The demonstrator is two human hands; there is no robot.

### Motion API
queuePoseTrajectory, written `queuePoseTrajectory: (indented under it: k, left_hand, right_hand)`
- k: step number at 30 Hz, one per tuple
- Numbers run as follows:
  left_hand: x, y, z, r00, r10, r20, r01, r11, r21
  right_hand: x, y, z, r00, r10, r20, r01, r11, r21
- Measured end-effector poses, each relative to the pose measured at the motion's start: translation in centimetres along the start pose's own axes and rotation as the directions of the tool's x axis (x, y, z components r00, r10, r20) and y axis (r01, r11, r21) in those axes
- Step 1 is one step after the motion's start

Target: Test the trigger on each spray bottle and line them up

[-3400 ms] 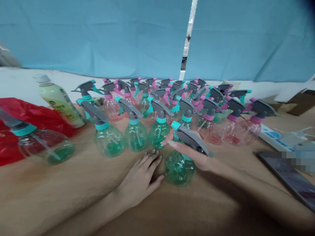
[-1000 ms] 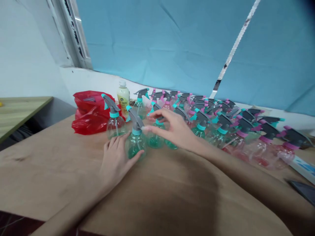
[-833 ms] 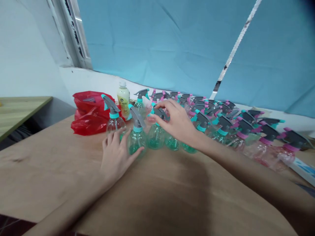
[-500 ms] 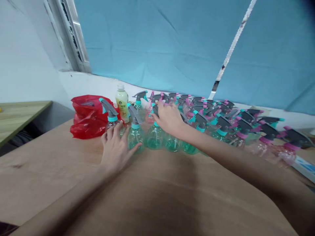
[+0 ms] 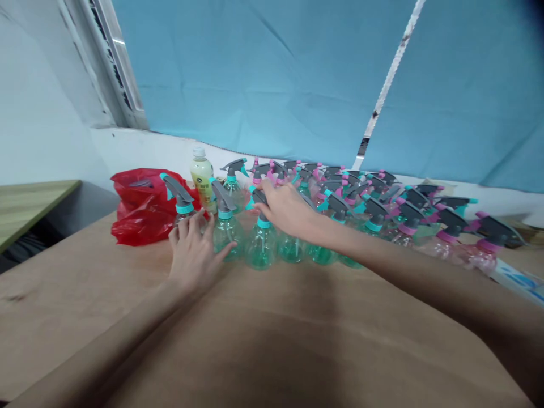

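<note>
My right hand (image 5: 285, 208) is closed round the grey trigger head of a clear green spray bottle (image 5: 260, 249) with a turquoise collar. The bottle stands upright at the front of a row, a little nearer to me than its neighbours. My left hand (image 5: 192, 249), its fingers spread, rests against the leftmost spray bottle (image 5: 183, 204) and hides most of its body. Its thumb reaches across the lower part of a second green spray bottle (image 5: 228, 233). Behind and to the right stand many more spray bottles (image 5: 373, 218), with turquoise or pink collars.
A red plastic bag (image 5: 142, 218) lies at the left, beside a pale yellow drink bottle (image 5: 203, 178) with a white cap. Blue cloth (image 5: 272, 73) covers the wall behind the wooden table (image 5: 238, 340). A blue and white box (image 5: 521, 283) lies at the right edge.
The spray bottle under my right hand has shifted slightly towards me, out of line with its neighbours. My left hand stays by the leftmost bottles. The camera view has turned slightly right.
</note>
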State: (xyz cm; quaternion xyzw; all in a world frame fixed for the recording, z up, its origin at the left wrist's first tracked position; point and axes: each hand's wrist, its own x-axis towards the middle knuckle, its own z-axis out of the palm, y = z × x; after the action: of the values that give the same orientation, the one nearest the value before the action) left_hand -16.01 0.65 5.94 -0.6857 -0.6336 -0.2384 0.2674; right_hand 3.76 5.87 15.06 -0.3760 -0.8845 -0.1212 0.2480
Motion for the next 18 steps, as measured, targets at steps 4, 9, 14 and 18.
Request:
queuePoseTrajectory:
  k: [4, 9, 14, 18]
  left_hand:
    - [-0.2, 0.2, 0.1, 0.999, -0.013, -0.036, 0.012, 0.999, -0.036]
    - [-2.9, 1.9, -1.4, 0.994, 0.007, -0.11, -0.024, 0.988, -0.155]
    - [-7.1, 5.5, -4.0, 0.98, 0.196, 0.04, -0.159, 0.885, -0.438]
    - [-8.7, 8.7, -4.7, 0.934, 0.204, 0.294, 0.001, 0.821, -0.571]
  right_hand:
    - [-1.9, -0.9, -1.3, 0.999, -0.016, 0.047, 0.02, 0.998, -0.067]
    - [-5.4, -1.6, -3.2, 0.995, -0.061, 0.073, 0.066, 0.996, -0.066]
    - [-8.8, -1.6, -4.6, 0.995, -0.096, 0.006, 0.096, 0.995, -0.028]
    - [-11.0, -1.5, -5.5, 0.994, -0.101, -0.049, 0.101, 0.995, 0.0]
